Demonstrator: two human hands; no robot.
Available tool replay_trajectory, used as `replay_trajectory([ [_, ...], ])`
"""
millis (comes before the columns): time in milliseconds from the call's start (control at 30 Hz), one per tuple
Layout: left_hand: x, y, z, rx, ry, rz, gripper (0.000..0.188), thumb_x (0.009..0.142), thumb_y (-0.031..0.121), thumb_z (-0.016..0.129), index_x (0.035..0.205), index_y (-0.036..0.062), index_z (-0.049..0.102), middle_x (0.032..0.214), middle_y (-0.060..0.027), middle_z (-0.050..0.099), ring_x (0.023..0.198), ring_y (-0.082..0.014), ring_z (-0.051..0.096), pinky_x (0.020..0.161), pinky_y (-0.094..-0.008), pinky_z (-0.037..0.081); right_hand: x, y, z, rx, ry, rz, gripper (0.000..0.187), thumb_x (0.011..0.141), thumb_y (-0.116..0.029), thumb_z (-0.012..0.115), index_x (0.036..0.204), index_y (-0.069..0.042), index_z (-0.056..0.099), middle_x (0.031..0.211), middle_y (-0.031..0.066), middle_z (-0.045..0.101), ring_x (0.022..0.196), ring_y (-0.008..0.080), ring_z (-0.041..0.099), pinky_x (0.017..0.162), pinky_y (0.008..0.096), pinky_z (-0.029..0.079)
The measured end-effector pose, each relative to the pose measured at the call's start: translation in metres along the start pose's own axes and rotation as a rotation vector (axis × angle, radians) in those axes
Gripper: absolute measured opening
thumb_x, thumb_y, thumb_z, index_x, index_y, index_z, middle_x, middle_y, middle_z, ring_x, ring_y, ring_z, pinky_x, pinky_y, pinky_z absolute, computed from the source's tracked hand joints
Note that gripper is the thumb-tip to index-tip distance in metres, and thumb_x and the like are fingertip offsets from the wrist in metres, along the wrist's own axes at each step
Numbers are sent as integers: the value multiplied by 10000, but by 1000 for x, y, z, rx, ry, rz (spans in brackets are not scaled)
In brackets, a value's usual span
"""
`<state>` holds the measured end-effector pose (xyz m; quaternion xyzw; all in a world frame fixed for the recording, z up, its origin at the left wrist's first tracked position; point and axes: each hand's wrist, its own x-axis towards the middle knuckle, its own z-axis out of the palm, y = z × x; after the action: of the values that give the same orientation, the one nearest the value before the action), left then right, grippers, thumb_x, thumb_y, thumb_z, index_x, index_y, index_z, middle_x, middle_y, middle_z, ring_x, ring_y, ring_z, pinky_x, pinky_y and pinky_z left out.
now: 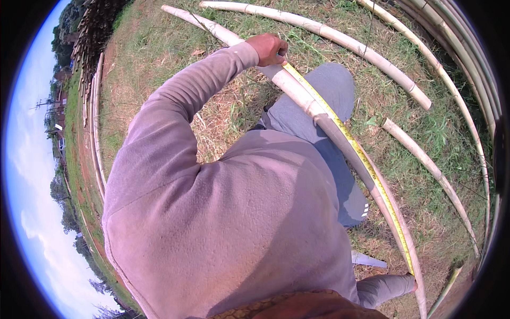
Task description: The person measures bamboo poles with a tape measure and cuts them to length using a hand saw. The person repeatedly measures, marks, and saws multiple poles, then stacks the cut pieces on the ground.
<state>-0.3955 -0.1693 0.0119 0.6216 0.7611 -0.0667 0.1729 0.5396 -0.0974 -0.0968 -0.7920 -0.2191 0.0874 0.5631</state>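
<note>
A long bamboo pole (291, 89) runs past my bent, grey-trousered leg, from the upper left to the lower right. Along it stretches a yellow measuring tape (346, 135), drawn straight. At the upper end my left hand (270, 49) is closed, pinching the tape against the pole. Down at the lower right, my right hand (414, 285) is at the tape's other end, beside the pole; its sleeve covers most of it and its fingers barely show. Near that sleeve lies a pale tapered blade (369, 260), like a handsaw's, partly hidden by my body.
Cut bamboo poles lie on the grass: a thick one (324, 31), a shorter one (425, 159) and a long thin one (433, 58). More poles (462, 42) line the right edge. A big stack of poles (93, 40) rises at the far left.
</note>
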Motion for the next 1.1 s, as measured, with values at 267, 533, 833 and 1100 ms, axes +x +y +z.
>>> replay_trajectory([
  [267, -12, 15, -54, -342, -425, -217, 244, 917, 288, 793, 920, 50, 739, 761, -11, 695, 700, -121, 625, 637, -318, 498, 39, 59, -35, -391, 124, -124, 581, 906, -511, 660, 1217, -20, 679, 1178, 268, 671, 1115, 399, 650, 984, 559, 501],
  [533, -5, -13, -40, -43, -197, -43, 277, 924, 343, 755, 967, 69, 749, 778, -75, 703, 723, -198, 645, 712, -377, 529, 50, 84, -30, -459, 107, -112, 584, 915, -521, 653, 1222, -25, 681, 1170, 258, 671, 1112, 387, 648, 982, 553, 497],
  [833, 0, -21, -22, -1, -289, -106, 550, 809, 583, 827, 899, 45, 754, 794, -116, 729, 762, -271, 692, 718, -417, 545, 48, 77, -31, -537, 104, -147, 589, 924, -533, 646, 1228, -30, 684, 1161, 246, 670, 1109, 373, 645, 981, 547, 491],
  [1100, -1, 5, -25, 159, -330, -256, 785, 720, 774, 792, 938, 20, 773, 811, -149, 741, 767, -298, 714, 719, -422, 559, 46, 74, -31, -591, 112, -159, 593, 932, -543, 639, 1233, -35, 687, 1153, 235, 670, 1106, 361, 643, 979, 541, 487],
])
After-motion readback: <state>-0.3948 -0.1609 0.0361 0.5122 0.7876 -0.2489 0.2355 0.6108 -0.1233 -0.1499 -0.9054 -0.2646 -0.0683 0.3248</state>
